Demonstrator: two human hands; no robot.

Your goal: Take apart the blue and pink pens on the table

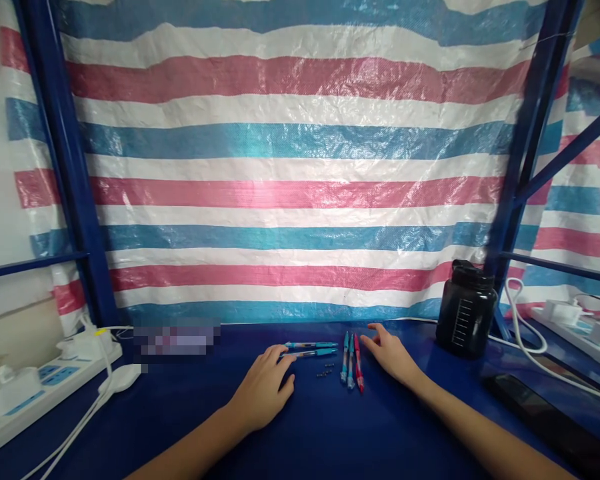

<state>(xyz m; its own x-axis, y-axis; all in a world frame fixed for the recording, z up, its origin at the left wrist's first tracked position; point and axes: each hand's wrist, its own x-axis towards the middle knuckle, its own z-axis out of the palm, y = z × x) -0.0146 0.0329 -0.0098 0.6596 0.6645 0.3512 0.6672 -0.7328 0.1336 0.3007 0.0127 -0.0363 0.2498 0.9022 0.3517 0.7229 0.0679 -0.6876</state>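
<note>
On the glossy tabletop (320, 440), left fingers (271, 357) and right fingers (379, 329), loosely spread, flank slender translucent pens (351, 365)

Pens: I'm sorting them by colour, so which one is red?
The red pen, rightmost of the row of three, nearest the right hand; the four other pens look blue.

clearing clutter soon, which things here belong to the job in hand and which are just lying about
Likely in the job:
four blue pens
one red pen
small dark pieces

Likely just lying about:
black bottle
black flat device
white power strips
</note>
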